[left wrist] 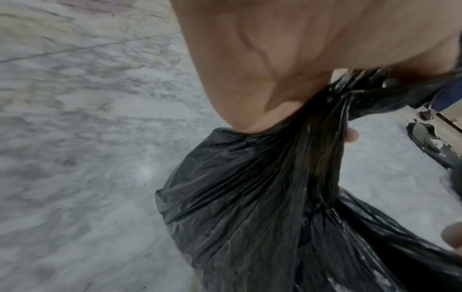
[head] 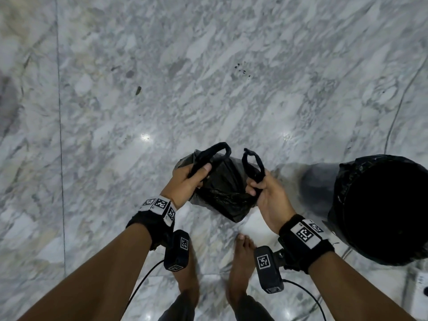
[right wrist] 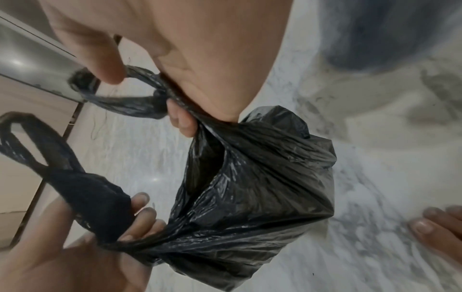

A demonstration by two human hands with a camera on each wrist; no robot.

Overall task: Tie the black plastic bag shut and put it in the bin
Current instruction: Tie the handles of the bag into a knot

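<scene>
We held the soft, light black bag [head: 223, 193] by its handles, left hand [head: 185, 184] and right hand [head: 268, 195] clenched; bin [head: 382, 212] at three o'clock.

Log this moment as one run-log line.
left hand: grips left handle | right hand: grips right handle | black bag: untied, mouth open, held up | bin: at right, bag not in

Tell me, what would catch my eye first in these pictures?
A small black plastic bag held up over the marble floor, its mouth not yet tied. The left hand grips one handle loop and the right hand grips the other. To the right stands a bin lined in black, and bare feet show below.
</scene>
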